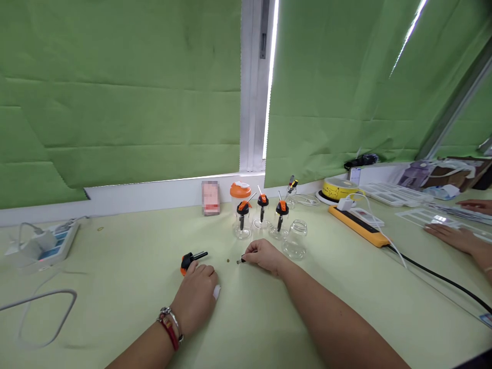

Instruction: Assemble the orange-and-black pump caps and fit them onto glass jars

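My right hand [263,256] is closed in a pinch on a small black piece with a pale, shiny tip [240,260], low over the table. Just left of that tip lies a tiny brown bit [228,260]. My left hand [198,292] rests on the table, its fingers curled. A white scrap, perhaps tissue [217,292], pokes out from under it on the thumb side. At its fingertips lies a black and orange bottle lid [186,262] with a black tube, on its side. Whether the fingers grip the lid I cannot tell.
Behind my hands stand three glass bottles with black-orange lids [243,225], an open glass jar [295,240] and an orange-topped cup [240,192]. An orange power strip [359,225] and cables lie right. Another person's hand [449,236] rests at far right; a white power strip [57,246] is left.
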The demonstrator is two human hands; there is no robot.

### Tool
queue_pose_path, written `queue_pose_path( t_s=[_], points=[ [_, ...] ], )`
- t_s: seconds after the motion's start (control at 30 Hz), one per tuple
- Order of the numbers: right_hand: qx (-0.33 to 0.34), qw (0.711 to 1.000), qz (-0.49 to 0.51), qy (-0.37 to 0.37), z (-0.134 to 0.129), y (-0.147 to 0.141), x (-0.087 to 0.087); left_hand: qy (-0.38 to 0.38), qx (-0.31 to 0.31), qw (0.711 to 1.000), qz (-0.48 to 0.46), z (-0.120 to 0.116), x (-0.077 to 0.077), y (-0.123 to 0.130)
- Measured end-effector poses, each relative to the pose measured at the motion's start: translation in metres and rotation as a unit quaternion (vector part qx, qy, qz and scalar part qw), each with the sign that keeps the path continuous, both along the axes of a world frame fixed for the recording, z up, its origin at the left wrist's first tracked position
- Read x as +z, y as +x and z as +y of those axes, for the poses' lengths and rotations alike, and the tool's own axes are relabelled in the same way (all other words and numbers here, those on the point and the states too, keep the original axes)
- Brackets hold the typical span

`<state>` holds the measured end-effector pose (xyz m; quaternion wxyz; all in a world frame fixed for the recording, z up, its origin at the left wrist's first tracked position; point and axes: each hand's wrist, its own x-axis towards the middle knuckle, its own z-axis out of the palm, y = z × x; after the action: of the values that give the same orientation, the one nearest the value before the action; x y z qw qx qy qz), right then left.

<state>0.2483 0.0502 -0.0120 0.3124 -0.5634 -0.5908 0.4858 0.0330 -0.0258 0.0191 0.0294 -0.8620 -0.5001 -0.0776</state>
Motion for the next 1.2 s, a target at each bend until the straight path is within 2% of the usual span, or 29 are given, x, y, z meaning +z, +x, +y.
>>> queue_pose_path(
  t_s=[0.17, 0.37, 0.47, 0.6, 0.83, 1.2],
  points=[
    [-0.003, 1.000, 0.006, -0.009, -0.001, -0.001, 0.004, -0.019, -0.020, 0.999, -0.024, 0.009, -0.005, -0.004],
    [-0.007, 1.000, 0.008, -0.005, -0.002, -0.002, 0.005, -0.001, -0.039, 0.998, -0.039, 0.010, -0.013, -0.001],
    [-0.005, 1.000, 0.010, 0.004, -0.001, -0.002, 0.004, 0.007, -0.088, 0.995, -0.046, 0.009, -0.019, 0.006],
    [0.002, 1.000, 0.011, 0.016, -0.001, -0.002, 0.002, -0.027, -0.150, 0.988, -0.028, 0.012, -0.025, 0.012],
    [0.017, 0.999, 0.001, 0.032, 0.000, -0.001, 0.001, -0.070, -0.155, 0.985, -0.032, 0.015, -0.023, 0.014],
    [0.053, 0.995, -0.070, 0.039, 0.007, 0.019, -0.001, -0.059, -0.151, 0.986, -0.037, 0.016, -0.023, 0.016]
  ],
)
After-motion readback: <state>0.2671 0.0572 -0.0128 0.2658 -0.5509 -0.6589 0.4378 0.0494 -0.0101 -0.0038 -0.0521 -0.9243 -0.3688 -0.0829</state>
